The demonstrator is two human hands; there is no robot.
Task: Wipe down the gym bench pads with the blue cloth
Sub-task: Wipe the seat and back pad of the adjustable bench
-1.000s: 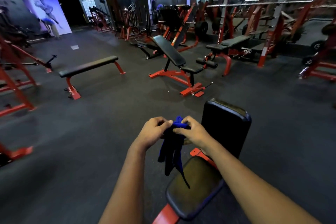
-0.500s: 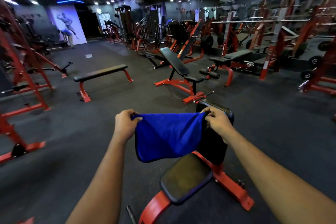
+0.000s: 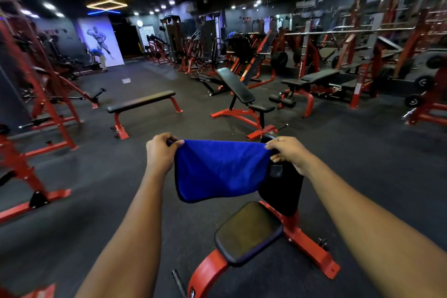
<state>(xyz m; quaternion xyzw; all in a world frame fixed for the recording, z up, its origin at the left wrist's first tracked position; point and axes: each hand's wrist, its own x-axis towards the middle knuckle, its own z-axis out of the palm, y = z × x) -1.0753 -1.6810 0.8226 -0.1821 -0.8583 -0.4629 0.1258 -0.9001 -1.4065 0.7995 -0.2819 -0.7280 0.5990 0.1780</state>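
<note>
Above the dark gym floor, the blue cloth is held spread near the back pad, its top corners pinched by the left hand and right hand; it could be dropped through a slack pinch.

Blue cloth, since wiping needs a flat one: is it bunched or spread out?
Spread out. The left hand and right hand each pinch a top corner, and the blue cloth hangs open between them.

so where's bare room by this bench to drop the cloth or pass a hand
The seat pad is bare, below the back pad. Open floor between it and the flat bench, and right of the red frame. Crowded: the racks, and the back pad's top behind the blue cloth.
</note>
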